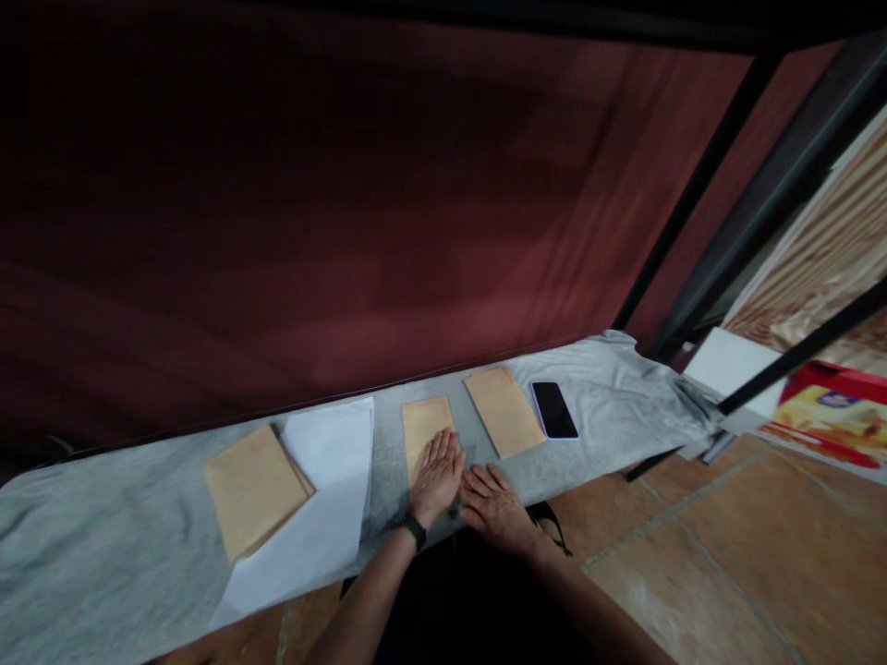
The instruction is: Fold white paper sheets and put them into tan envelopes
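Observation:
My left hand [438,473], with a black band at its wrist, lies flat on a brown paper envelope [424,417] and covers its lower part. Beside it my right hand [495,503] rests at the near edge of the cloth-covered surface, fingers stretched out and holding nothing. Just past the right hand are more brown envelopes [504,411], slightly overlapped. On the left, a stack of brown envelopes [256,485] sits partly on white paper sheets [336,471].
A phone [555,410] with a dark screen lies right of the envelopes. Grey cloth [624,397] covers the long narrow surface. Behind it rises a dark red wall [346,231]. Black metal posts [693,194], a white box [735,369] and a red printed carton [832,416] stand at the right.

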Motion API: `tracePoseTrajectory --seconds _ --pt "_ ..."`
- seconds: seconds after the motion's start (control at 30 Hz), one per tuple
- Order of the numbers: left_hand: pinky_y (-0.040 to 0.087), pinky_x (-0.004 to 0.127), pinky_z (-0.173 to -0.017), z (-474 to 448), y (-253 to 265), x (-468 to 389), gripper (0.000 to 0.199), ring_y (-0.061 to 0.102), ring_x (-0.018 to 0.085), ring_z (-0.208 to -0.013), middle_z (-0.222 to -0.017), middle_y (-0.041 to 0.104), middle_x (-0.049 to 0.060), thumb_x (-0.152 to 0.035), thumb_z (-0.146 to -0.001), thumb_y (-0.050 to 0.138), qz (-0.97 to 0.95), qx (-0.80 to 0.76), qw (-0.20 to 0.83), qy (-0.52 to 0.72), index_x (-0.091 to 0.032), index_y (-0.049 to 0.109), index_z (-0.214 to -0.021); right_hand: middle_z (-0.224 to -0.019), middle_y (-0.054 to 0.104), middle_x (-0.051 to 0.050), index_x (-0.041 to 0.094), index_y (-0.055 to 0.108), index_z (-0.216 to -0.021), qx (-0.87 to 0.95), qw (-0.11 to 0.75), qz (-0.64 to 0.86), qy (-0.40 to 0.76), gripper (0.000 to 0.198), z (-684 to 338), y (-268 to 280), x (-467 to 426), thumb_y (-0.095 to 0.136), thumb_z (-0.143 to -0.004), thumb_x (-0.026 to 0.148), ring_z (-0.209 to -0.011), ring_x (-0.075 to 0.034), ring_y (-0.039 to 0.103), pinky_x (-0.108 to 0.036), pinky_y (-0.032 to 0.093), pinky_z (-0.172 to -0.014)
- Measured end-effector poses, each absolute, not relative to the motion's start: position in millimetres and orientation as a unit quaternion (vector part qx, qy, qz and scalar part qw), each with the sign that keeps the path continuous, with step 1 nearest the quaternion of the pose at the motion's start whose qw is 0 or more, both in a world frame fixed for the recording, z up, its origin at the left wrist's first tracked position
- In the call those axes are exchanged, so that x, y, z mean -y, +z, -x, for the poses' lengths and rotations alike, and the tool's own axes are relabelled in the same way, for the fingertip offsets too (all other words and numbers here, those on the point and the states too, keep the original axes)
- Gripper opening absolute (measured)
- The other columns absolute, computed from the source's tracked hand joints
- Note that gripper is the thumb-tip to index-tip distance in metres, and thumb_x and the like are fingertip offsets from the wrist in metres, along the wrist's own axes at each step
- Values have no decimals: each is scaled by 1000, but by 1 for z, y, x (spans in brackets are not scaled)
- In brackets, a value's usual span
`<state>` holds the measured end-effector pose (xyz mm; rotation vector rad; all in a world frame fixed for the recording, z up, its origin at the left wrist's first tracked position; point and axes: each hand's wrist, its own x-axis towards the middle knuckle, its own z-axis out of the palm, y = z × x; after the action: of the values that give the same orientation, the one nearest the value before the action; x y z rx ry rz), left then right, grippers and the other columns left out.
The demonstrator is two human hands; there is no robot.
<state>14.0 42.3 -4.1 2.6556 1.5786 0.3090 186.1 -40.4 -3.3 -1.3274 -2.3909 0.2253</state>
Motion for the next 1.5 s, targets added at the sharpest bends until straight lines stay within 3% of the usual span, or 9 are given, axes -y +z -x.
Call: tracePoseTrajectory --seconds 0.13,0.43,0.8,1.03,1.27,1.5 --pt "24 47 -124 -27 7 -71 61 27 25 -153 -163 33 14 -41 -104 20 -828 -556 30 71 -12 34 -155 -155 48 -2 33 48 -149 861 192 465 71 49 -188 0 41 48 -103 49 -141 -27 45 -52 29 -120" --pt "17 46 -125 -31 8 -121 60 23 22 -154 -162 38 9 -39 -102 23 -794 -601 53 81 -20 28 -159 -158 44 0 35 42 -152 861 192 467 55 50 -189 5 43 51 -103 41 -142 -26 44 -51 31 -120" --pt "13 50 -126 -8 2 -60 55 17 25 -155 -164 34 -3 -41 -103 24 -807 -580 50 97 -30 35 -156 -157 45 -2 33 47 -149 865 176 466 57 51 -189 0 41 56 -100 37 -143 -26 43 -51 28 -121" --pt "19 47 -126 8 -2 -12 53 23 22 -154 -162 37 -1 -39 -105 25 -832 -538 47 128 -27 34 -156 -156 46 -2 32 52 -146 855 177 478 98 46 -190 1 40 52 -100 38 -144 -25 43 -52 27 -121" --pt "21 42 -126 28 9 34 55 28 18 -152 -162 37 2 -46 -104 33 -876 -463 46 128 -27 36 -155 -141 63 -4 27 64 -134 800 274 508 164 39 -189 -2 38 38 -104 29 -136 -20 52 -48 30 -120" --pt "25 41 -125 33 6 53 57 33 20 -150 -159 42 9 -42 -101 43 -879 -456 26 134 -18 38 -153 -146 58 -9 18 54 -144 790 297 506 178 49 -166 2 31 25 -108 33 -141 -20 47 -45 36 -119"
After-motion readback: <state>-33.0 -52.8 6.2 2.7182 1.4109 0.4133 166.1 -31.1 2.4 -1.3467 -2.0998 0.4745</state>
